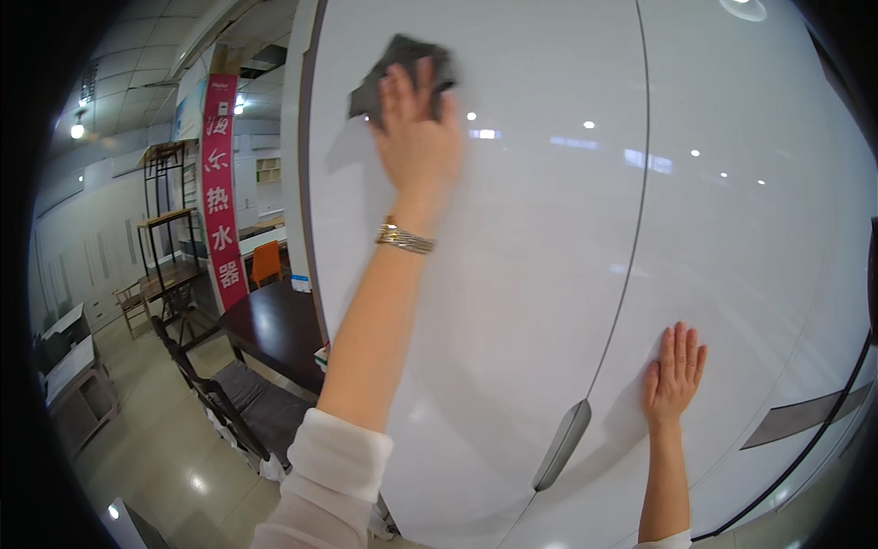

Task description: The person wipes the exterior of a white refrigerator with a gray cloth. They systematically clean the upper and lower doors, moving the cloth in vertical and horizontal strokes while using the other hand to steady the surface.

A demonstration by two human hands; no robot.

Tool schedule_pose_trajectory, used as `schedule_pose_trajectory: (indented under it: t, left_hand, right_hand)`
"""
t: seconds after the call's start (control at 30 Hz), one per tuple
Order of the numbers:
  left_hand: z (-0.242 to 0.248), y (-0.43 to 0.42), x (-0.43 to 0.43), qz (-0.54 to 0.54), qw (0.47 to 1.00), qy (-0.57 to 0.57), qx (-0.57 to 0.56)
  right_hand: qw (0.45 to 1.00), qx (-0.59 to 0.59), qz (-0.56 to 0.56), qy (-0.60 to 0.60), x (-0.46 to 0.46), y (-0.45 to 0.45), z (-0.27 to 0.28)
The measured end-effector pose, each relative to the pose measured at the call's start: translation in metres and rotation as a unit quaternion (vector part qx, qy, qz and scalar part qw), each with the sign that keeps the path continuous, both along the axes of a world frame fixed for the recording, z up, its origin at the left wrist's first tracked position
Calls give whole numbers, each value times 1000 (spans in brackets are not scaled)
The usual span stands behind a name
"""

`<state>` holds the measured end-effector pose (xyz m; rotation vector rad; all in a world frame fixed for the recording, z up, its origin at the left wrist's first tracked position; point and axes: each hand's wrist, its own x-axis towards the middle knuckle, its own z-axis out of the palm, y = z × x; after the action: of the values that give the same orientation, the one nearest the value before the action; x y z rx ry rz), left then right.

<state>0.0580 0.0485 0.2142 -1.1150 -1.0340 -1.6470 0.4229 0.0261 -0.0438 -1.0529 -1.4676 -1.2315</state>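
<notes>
My left hand presses a dark grey cloth against the upper left of a glossy white cabinet door. The fingers lie spread over the cloth, and both look slightly blurred. A metal bracelet circles that wrist. Lower down on the right, my right hand rests flat on the neighbouring white door, holding nothing. A thin dark seam divides the two doors. Near its lower end sits a long grey handle, to the left of my right hand.
Left of the cabinet stand a dark table and a dark chair with a grey cushion. Farther back are a red banner with writing, an orange chair and a tall black-framed stand. A grey strip crosses the lower right.
</notes>
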Motion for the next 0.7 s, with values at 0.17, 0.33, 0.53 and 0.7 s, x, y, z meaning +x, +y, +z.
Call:
schedule_pose_trajectory:
  t: [0.17, 0.33, 0.53, 0.7]
  left_hand:
    - [-21, -8, 137, -19, 968, 249, -3]
    - [-53, -21, 161, -147, 896, 414, -69]
    - [-3, -12, 122, -22, 974, 227, 17]
    - [17, -10, 191, 26, 979, 202, -16]
  right_hand:
    - [1000, 1, -1, 0, -2, -1, 2]
    - [1000, -6, 2, 7, -6, -5, 4]
    - [1000, -7, 13, 15, -7, -8, 7]
    - [991, -60, 107, 46, -10, -19, 13]
